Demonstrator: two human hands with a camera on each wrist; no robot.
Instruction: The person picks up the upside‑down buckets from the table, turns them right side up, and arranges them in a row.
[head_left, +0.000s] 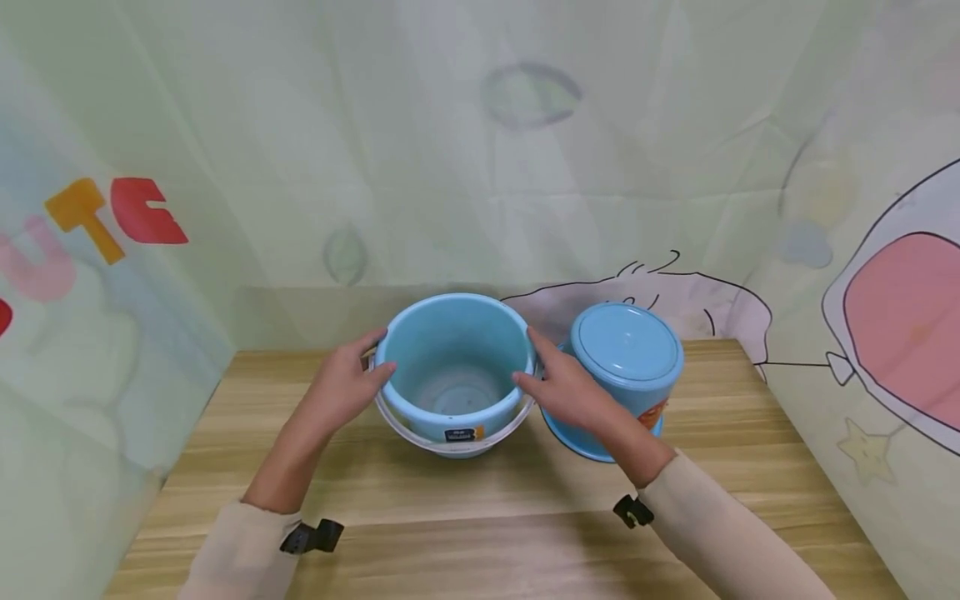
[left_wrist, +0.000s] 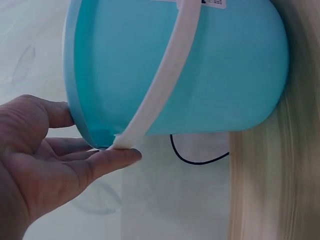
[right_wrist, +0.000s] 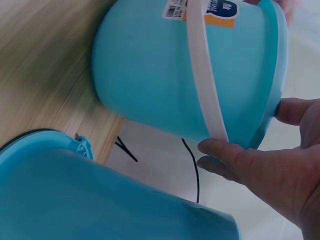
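A light blue bucket (head_left: 457,421) stands upright with its mouth tipped toward me and its white handle (head_left: 442,446) hanging down across the front. My left hand (head_left: 348,379) grips the left side of its rim, with the thumb over the edge and the fingers outside near the handle's end. On the opposite side, my right hand (head_left: 566,383) holds the rim the same way, and in the right wrist view fingertips lie by the handle (right_wrist: 205,75). A label (head_left: 465,434) shows on the bucket's front. The bucket's far outer side is hidden.
A second blue bucket (head_left: 626,346) stands upside down to the right, partly behind my right forearm, with an orange-red label (head_left: 652,412). Both are on a wood-grain table (head_left: 450,558). Printed curtains (head_left: 420,167) hang behind and on both sides.
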